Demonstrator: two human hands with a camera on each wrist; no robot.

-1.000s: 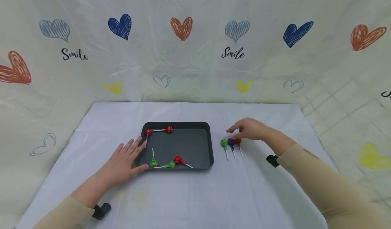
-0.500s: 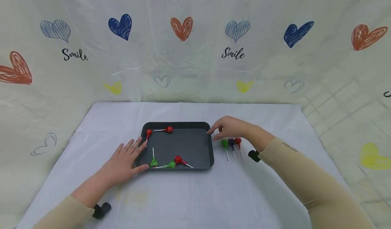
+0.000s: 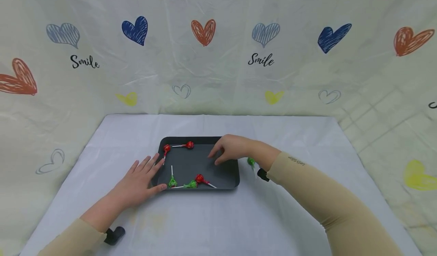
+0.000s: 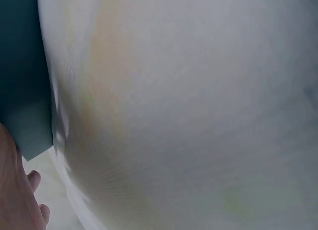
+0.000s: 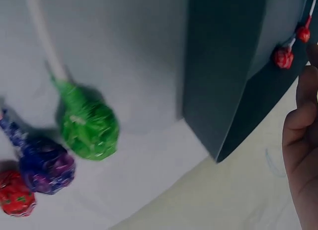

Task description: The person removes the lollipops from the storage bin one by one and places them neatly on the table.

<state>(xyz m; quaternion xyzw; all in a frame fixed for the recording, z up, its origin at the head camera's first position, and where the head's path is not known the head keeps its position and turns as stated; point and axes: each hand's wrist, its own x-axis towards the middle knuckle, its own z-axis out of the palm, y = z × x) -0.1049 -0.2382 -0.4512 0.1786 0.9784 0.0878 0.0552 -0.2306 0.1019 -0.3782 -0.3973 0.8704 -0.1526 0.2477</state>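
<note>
My left hand (image 3: 138,186) lies spread on the left rim of a dark grey tray (image 3: 191,165). Over the tray's right part hovers my right hand (image 3: 232,148), fingers bent, with a gap between thumb and forefinger and nothing seen in it. Several wrapped lollipops lie inside: a red lollipop (image 3: 167,148) and another red lollipop (image 3: 189,145) at the back left, a green lollipop (image 3: 172,182), a second green lollipop (image 3: 191,184) and a third red lollipop (image 3: 199,178) along the front.
Right of the tray, on the white tablecloth (image 3: 205,222), lie a green lollipop (image 5: 92,128), a purple lollipop (image 5: 47,165) and a red lollipop (image 5: 17,192). My right forearm hides the last two in the head view. A heart-printed backdrop (image 3: 218,74) hangs behind the table.
My right hand has moved left from above the three lollipops beside the tray to above the tray's inside. Those lollipops stay in place, and the left hand has not moved.
</note>
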